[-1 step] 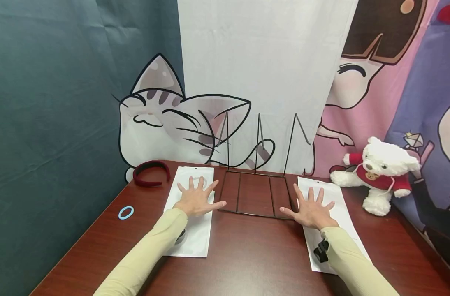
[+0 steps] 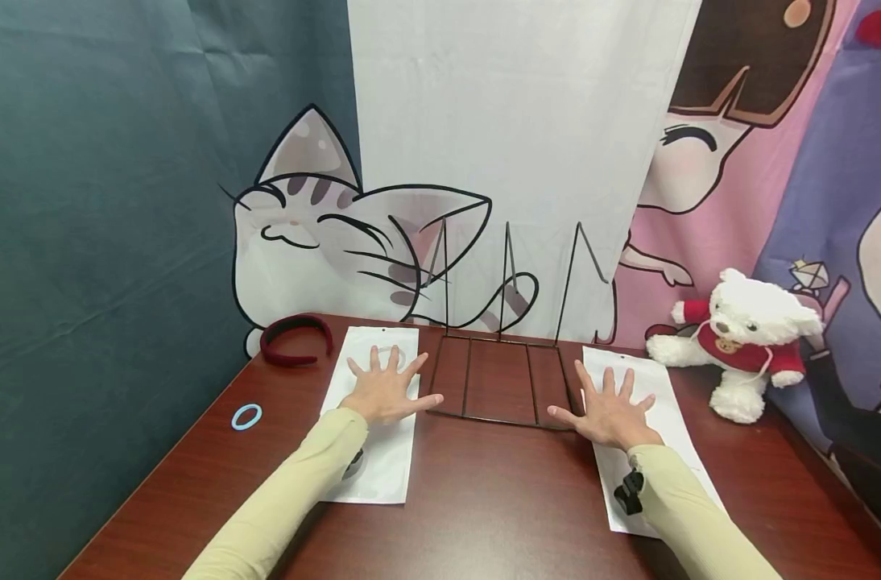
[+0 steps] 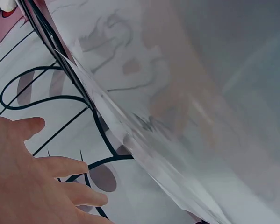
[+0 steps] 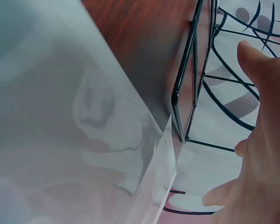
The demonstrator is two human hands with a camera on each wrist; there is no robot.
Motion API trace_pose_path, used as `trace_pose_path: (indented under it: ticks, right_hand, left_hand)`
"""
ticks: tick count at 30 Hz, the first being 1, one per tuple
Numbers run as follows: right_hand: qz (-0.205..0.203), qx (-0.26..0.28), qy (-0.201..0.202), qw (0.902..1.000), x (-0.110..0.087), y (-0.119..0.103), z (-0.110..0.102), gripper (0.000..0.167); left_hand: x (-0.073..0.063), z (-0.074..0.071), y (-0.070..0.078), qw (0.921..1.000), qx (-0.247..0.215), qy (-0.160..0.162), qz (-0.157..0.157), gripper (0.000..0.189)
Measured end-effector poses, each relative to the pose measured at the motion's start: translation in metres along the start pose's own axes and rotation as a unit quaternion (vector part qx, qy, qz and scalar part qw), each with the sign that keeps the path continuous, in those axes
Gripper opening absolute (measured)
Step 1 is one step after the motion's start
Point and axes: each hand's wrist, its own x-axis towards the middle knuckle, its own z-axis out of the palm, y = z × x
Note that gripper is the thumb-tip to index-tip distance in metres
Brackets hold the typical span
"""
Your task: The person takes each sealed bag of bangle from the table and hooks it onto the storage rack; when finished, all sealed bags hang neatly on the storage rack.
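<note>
My left hand [image 2: 386,395] is over a glossy white plastic packet [image 2: 382,483], palm down with the fingers spread wide, holding nothing. On the other side, my right hand [image 2: 614,415] spreads its fingers the same way over a second white packet [image 2: 668,399]. Between the two packets stands a dark wire rack [image 2: 537,423] with three upright bent wires at its back. Both thumbs point inward, near the rack's front corners. In the left wrist view the packet [image 3: 186,93] mirrors the hand faintly; in the right wrist view the rack [image 4: 178,79] is beside the packet's edge.
A dark red headband [image 2: 288,360] and a light blue ring [image 2: 235,421] lie at the left of the brown table [image 2: 484,499]. At the far right sits a white teddy bear [image 2: 755,314] in a red top. Printed cloth backdrops [image 2: 527,105] hang behind the table.
</note>
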Motion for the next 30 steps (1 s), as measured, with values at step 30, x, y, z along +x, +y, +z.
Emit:
trace_pose_path:
  ticks: [30]
  right_hand:
    - [0.036, 0.075, -0.021, 0.9963, 0.041, 0.119, -0.032, 0.091]
  left_hand:
    - [0.032, 0.010, 0.015, 0.9815, -0.146, -0.010, 0.124, 0.060]
